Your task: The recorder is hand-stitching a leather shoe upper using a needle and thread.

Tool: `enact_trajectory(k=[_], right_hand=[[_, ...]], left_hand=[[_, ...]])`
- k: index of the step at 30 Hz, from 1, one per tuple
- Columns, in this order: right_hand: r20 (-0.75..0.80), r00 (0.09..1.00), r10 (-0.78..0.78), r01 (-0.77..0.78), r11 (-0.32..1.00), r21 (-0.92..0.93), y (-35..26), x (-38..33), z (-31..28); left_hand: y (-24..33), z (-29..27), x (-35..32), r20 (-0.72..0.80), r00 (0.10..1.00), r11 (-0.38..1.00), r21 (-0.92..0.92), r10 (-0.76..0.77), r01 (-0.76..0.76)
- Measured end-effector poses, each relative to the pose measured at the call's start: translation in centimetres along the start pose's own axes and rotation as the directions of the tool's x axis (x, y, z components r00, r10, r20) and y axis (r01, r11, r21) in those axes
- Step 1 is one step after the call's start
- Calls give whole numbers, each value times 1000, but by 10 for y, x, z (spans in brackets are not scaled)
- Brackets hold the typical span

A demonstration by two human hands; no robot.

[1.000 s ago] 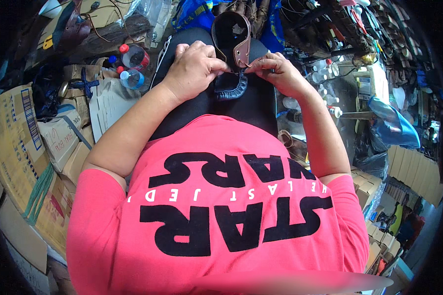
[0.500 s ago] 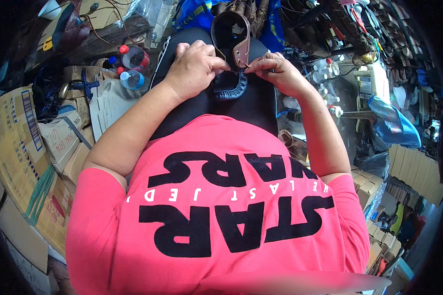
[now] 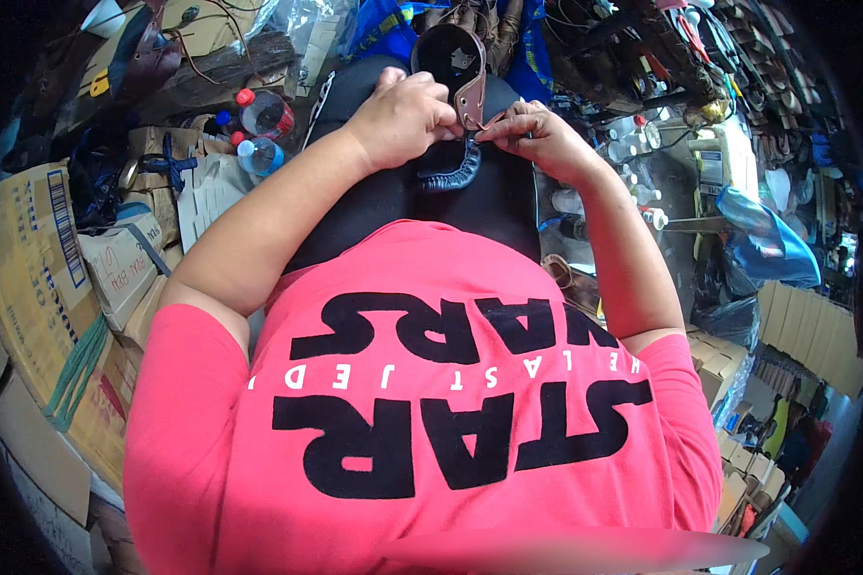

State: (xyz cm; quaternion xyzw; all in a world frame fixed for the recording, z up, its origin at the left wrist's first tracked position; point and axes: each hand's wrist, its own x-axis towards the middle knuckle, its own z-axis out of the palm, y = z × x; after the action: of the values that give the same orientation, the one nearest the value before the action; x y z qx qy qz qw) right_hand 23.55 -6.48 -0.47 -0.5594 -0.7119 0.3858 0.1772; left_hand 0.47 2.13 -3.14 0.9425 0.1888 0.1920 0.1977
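Observation:
A brown leather piece [image 3: 469, 103], curved into an open loop with small holes along its end, stands over my dark-trousered lap. Just below its lower end lies a black curved piece [image 3: 454, 177] with a puckered edge. My left hand [image 3: 403, 120] is closed beside the loop's lower left, its fingertips partly hidden, so what they grip cannot be made out. At the lower right of the leather, my right hand [image 3: 539, 139] pinches a thin reddish-brown lace [image 3: 489, 124] between thumb and forefinger.
Plastic bottles [image 3: 262, 113] stand to the left, near cardboard boxes [image 3: 43, 259]. More small bottles [image 3: 633, 144] and a blue plastic bag [image 3: 762, 235] are on the right. Several brown shoe-like shapes [image 3: 494, 24] sit beyond the leather piece.
My left hand has shifted slightly right and closer to the leather, now covering part of the black piece. My right hand holds nearly the same place.

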Motion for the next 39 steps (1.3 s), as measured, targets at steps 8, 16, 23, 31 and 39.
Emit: enact_trajectory(k=[8,16,23,31,39], right_hand=[[-236,968,-86,99,994,44,-4,-13,18],[-75,966,248,-195,886,421,0,-6,21],[3,966,259,-229,847,480,-3,0,10],[37,978,205,-202,892,403,-15,-2,8],[6,983,183,-166,874,456,-13,-4,9]], left_hand=[[22,-9,-20,-57,991,992,23,-124,126],[28,-4,-8,71,913,914,-34,-401,404],[22,-3,8,214,884,898,-56,-416,436],[-1,-1,-2,-9,973,960,-166,-229,225],[6,-29,-17,17,985,973,-157,-170,170]])
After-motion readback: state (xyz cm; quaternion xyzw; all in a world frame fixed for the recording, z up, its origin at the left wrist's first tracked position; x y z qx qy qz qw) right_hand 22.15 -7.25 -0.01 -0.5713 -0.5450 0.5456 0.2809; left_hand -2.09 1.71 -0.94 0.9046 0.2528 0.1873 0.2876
